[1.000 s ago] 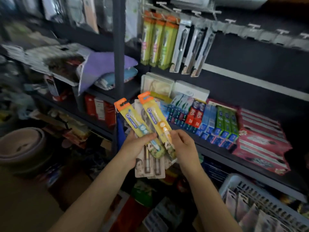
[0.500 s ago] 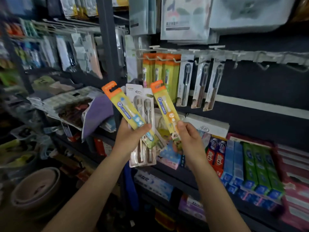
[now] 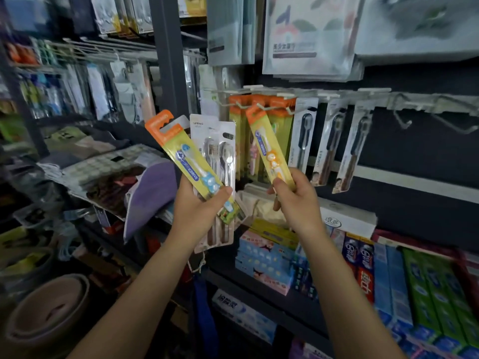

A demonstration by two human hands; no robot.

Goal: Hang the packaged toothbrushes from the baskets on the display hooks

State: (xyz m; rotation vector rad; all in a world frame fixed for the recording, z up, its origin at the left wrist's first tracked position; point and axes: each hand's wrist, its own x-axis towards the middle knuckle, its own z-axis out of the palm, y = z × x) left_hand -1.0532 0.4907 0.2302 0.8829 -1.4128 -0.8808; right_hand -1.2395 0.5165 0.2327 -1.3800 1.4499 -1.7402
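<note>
Glossy clear plastic over printed card is seen on the yellow toothbrush pack (image 3: 191, 167) and the white twin pack (image 3: 220, 161). The display hooks (image 3: 404, 115) are made of pale shiny wire. Soft matt cloth is shown by the purple towel (image 3: 150, 195).

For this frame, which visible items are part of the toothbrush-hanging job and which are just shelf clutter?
Job items:
- orange-bear pack in right hand
- blue-bear pack and clear packs in left hand
- hooks
- hung packs

Clutter:
- toothpaste boxes
- purple cloth
- basins
</note>
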